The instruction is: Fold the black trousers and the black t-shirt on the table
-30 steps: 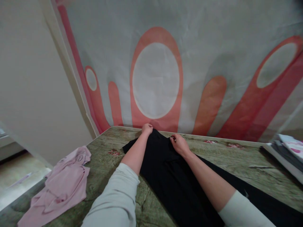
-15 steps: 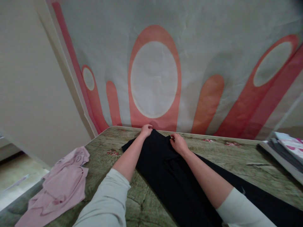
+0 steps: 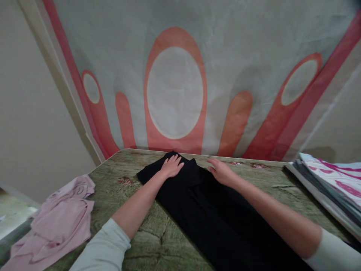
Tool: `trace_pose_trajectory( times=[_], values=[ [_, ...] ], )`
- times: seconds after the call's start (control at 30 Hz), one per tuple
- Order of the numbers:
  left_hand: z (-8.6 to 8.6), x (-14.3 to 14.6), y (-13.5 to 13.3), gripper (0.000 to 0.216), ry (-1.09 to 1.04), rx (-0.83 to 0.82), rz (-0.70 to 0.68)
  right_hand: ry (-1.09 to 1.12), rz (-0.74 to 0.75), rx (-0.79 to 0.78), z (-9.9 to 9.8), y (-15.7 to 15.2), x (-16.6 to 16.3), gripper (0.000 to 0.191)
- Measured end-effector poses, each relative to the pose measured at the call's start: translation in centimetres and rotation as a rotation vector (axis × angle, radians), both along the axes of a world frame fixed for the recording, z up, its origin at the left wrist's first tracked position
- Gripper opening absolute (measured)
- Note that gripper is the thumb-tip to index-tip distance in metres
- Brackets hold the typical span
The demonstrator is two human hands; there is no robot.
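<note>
A black garment (image 3: 191,210), long like a pair of trousers, lies across the table from the far edge down toward me. My left hand (image 3: 171,166) rests flat on its far end with the fingers spread, pressing on the cloth. Just right of that end is my right hand (image 3: 222,171), its fingers stretched out and apart, holding nothing. Whether the right fingertips touch the cloth I cannot tell. My right forearm passes over part of the garment and hides it.
A crumpled pink garment (image 3: 60,218) lies on the left of the wood-patterned table (image 3: 146,241). At the right stands a stack of folded clothes (image 3: 332,184). Behind the far edge rises a wall covering (image 3: 175,94) with orange shapes.
My left hand has let go of the cloth's far edge and now lies flat on it. My right hand has released its corner and shifted right. The view has turned slightly right.
</note>
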State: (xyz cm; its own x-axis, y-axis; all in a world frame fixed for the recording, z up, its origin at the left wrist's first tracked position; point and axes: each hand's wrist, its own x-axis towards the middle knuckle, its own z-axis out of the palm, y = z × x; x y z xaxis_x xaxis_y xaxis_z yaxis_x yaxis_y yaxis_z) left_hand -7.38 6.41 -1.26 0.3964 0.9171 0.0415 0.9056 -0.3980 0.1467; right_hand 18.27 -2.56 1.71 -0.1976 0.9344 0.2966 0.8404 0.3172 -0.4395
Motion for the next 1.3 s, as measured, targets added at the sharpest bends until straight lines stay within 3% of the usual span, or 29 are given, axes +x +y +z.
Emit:
trace_pose_trajectory(
  times=[0.1, 0.17, 0.37, 0.47, 0.63, 0.8, 0.9, 1.0, 1.13, 1.3],
  values=[
    [0.0, 0.0, 0.1, 0.063, 0.021, -0.008, -0.001, -0.136, 0.255, -0.018, -1.9, -5.3, 1.1, 0.053],
    [0.0, 0.1, 0.1, 0.063, 0.012, -0.011, 0.0, -0.222, 0.289, -0.049, -2.9, -8.0, 2.5, 0.057],
    [0.4, 0.3, -0.2, 0.058, -0.033, 0.013, 0.025, -0.301, 0.216, -0.118, -2.9, -12.6, 7.6, 0.061],
    [1.2, 0.7, -1.1, 0.053, -0.044, 0.116, 0.044, -0.312, 0.169, -0.132, -2.7, -14.4, 9.3, 0.062],
    [2.8, 3.1, -6.0, 0.049, -0.071, 0.266, -0.086, -0.322, 0.093, -0.135, -2.4, -17.0, 10.2, 0.063],
    [2.4, 4.9, -11.7, 0.052, -0.065, 0.113, -0.263, -0.338, 0.137, -0.103, -1.8, -18.3, 9.4, 0.062],
    [1.6, 4.8, -13.0, 0.053, -0.074, 0.036, -0.265, -0.296, 0.137, -0.037, -1.0, -18.6, 8.9, 0.058],
    [1.4, 4.6, -13.3, 0.053, -0.119, 0.081, -0.266, -0.259, 0.167, 0.001, 0.0, -18.5, 8.2, 0.042],
    [3.0, 5.3, -13.9, 0.037, -0.201, 0.236, -0.383, -0.269, 0.191, 0.004, 0.9, -17.4, 6.6, 0.027],
    [5.1, 6.6, -13.9, 0.014, -0.143, 0.272, -0.487, -0.284, 0.126, -0.01, 0.9, -15.5, 4.6, 0.023]
  ],
)
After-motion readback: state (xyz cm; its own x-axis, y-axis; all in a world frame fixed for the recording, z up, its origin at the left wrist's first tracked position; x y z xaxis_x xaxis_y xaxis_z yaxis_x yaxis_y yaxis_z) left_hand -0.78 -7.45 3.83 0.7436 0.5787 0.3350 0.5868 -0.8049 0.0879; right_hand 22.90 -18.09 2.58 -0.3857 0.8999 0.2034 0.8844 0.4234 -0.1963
